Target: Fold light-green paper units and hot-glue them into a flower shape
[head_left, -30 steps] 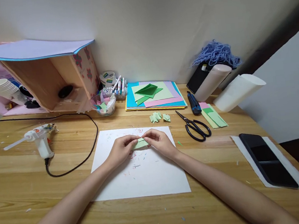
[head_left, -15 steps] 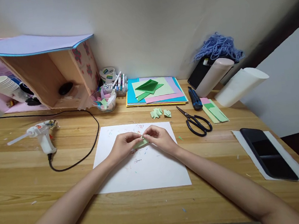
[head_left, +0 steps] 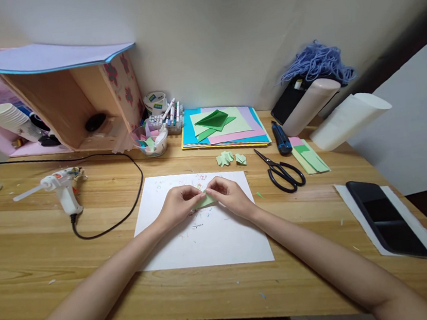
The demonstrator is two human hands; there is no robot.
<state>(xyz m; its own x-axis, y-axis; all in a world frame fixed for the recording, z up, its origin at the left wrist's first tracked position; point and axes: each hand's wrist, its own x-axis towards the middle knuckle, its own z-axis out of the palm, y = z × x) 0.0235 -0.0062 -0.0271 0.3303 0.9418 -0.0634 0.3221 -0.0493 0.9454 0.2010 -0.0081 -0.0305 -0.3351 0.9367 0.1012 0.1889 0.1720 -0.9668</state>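
Note:
A small light green paper piece (head_left: 205, 201) is pinched between both my hands over a white sheet (head_left: 207, 238) on the wooden desk (head_left: 53, 252). My left hand (head_left: 180, 205) grips its left end with closed fingers. My right hand (head_left: 230, 195) grips the right end, fingertips pressed together on the fold. Much of the piece is hidden by my fingers. A few small folded green pieces (head_left: 229, 158) lie just beyond the sheet.
A glue gun (head_left: 59, 185) with a black cord (head_left: 126, 207) lies at left. Black scissors (head_left: 283, 172), a blue knife (head_left: 281, 140), green strips (head_left: 310, 159) and a dark phone (head_left: 386, 217) sit at right. A coloured paper stack (head_left: 223, 126), markers (head_left: 169, 117) and a wooden box (head_left: 71, 110) line the back.
My hands have pressed closer together on the green piece. The view has shifted slightly, so the desk's things sit a little higher in the picture.

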